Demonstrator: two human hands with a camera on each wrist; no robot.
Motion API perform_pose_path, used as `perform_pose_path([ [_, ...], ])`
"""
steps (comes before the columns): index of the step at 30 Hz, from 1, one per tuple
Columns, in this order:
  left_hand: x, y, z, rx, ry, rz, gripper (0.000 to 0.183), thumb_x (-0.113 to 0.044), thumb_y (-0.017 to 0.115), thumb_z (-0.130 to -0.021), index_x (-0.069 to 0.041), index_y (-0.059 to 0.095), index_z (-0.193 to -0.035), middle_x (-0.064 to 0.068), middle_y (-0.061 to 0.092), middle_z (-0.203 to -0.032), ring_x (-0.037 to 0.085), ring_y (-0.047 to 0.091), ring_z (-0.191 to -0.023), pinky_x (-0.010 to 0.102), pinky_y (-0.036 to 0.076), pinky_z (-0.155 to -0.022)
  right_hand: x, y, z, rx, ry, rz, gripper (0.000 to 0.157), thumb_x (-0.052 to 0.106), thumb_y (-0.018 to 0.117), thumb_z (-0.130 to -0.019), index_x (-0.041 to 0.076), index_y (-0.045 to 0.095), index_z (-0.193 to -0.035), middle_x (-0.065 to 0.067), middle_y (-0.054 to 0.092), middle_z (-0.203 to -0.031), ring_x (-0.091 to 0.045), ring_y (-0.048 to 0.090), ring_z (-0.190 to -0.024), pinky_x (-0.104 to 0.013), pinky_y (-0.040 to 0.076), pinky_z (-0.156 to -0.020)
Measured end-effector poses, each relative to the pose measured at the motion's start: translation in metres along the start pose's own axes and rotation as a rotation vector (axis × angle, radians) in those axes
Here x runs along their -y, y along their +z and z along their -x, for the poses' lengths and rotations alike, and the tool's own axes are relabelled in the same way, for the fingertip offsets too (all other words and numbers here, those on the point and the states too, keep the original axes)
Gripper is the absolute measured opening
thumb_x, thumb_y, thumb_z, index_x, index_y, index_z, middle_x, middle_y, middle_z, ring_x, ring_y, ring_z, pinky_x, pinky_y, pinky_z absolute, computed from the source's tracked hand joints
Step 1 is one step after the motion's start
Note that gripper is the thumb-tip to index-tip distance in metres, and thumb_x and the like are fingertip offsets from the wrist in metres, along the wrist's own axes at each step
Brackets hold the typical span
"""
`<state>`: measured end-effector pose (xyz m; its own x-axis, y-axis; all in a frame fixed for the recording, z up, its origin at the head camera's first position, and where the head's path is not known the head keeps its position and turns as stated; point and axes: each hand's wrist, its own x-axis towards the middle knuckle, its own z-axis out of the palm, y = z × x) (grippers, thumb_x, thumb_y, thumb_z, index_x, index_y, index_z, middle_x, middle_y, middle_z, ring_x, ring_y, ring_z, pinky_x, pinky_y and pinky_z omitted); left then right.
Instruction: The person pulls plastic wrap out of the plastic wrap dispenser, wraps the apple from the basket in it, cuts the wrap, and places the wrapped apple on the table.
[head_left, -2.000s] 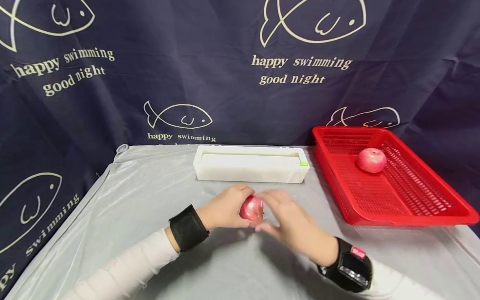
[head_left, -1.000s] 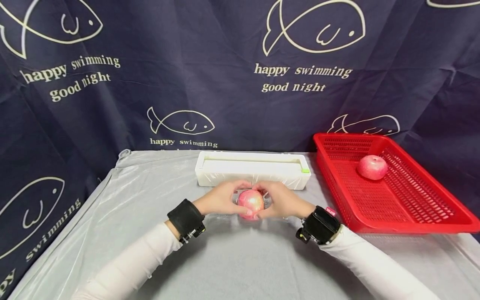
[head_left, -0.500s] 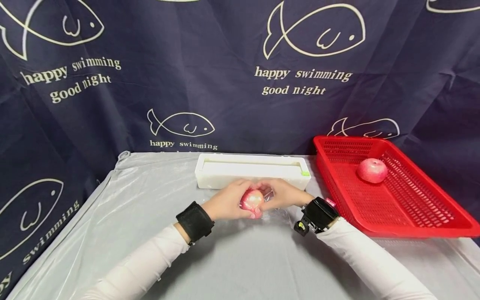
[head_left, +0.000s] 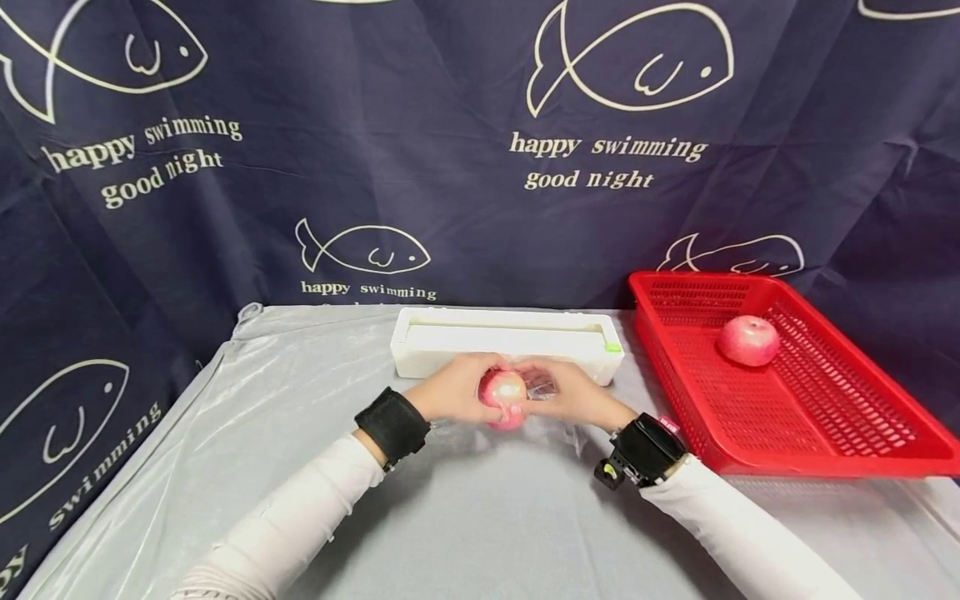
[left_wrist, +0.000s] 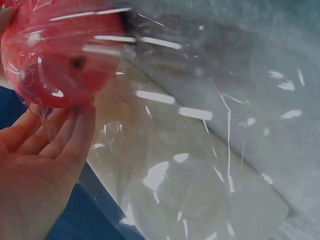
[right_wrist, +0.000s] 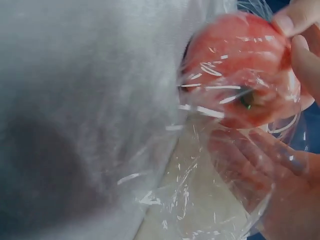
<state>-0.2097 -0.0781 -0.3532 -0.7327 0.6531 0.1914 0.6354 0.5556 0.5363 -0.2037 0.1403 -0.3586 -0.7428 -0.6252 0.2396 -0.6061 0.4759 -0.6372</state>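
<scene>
A pink-red apple (head_left: 505,395) is held above the table, in front of the white box, with clear plastic film (left_wrist: 165,125) stretched over it and trailing off. My left hand (head_left: 457,390) grips the apple from its left side, fingers behind and thumb in front. From the other side my right hand (head_left: 573,393) curls round, thumb and fingertips at the apple, holding gathered film against it. In the right wrist view the apple (right_wrist: 240,60) shows its dark stem hollow under the film, and two thumbs meet at its upper right. Film glare blurs some fingers.
Behind the hands stands a long white box (head_left: 450,337) with a small green piece (head_left: 612,347) at its right end. At right, a red plastic basket (head_left: 693,400) holds another apple (head_left: 748,340). Grey cloth (head_left: 480,517) covers the table; a dark fish-print curtain (head_left: 480,167) hangs behind.
Two seconds ago the right hand was apart from the apple, blurred in motion; it then closed in on it. Since half a second ago, both hands and apple have shifted only slightly.
</scene>
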Motion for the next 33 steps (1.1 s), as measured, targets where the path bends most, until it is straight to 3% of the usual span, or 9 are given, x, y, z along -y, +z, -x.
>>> perform_pose_path([
  [4, 0.0, 0.002, -0.001, -0.013, 0.009, -0.022, 0.054, -0.023, 0.078, -0.073, -0.01, 0.059, -0.121, 0.001, 0.068, -0.109, 0.011, 0.062, -0.097, 0.024, 0.053, -0.085, 0.002, 0.002, 0.007, -0.076, -0.039, 0.055, 0.056, 0.016, 0.083, -0.073, 0.003, 0.061, -0.123, -0.012, 0.068, -0.118, -0.024, 0.067, -0.101, -0.041, 0.055, -0.088],
  [9, -0.002, 0.003, 0.001, -0.035, 0.02, -0.062, 0.054, -0.029, 0.077, -0.074, -0.011, 0.059, -0.122, 0.0, 0.068, -0.109, 0.011, 0.062, -0.099, 0.026, 0.053, -0.088, 0.004, 0.005, 0.011, -0.101, -0.049, 0.072, 0.057, 0.018, 0.084, -0.072, 0.006, 0.062, -0.123, -0.008, 0.067, -0.12, -0.021, 0.066, -0.101, -0.04, 0.055, -0.089],
  [18, -0.012, 0.006, 0.011, -0.068, 0.014, -0.178, 0.072, -0.042, 0.075, -0.076, -0.01, 0.05, -0.136, 0.007, 0.059, -0.134, 0.023, 0.054, -0.125, 0.039, 0.046, -0.105, 0.005, 0.007, 0.015, -0.134, -0.066, 0.073, 0.056, 0.016, 0.084, -0.071, 0.004, 0.062, -0.121, -0.008, 0.068, -0.117, -0.022, 0.066, -0.102, -0.04, 0.055, -0.089],
  [33, -0.011, 0.011, 0.019, -0.097, 0.013, -0.19, 0.074, -0.04, 0.077, -0.074, -0.012, 0.05, -0.137, 0.005, 0.057, -0.138, 0.021, 0.053, -0.126, 0.039, 0.047, -0.103, 0.004, 0.01, 0.023, -0.157, -0.074, 0.121, 0.061, 0.023, 0.086, -0.068, 0.005, 0.061, -0.121, -0.007, 0.068, -0.117, -0.024, 0.065, -0.106, -0.042, 0.054, -0.09],
])
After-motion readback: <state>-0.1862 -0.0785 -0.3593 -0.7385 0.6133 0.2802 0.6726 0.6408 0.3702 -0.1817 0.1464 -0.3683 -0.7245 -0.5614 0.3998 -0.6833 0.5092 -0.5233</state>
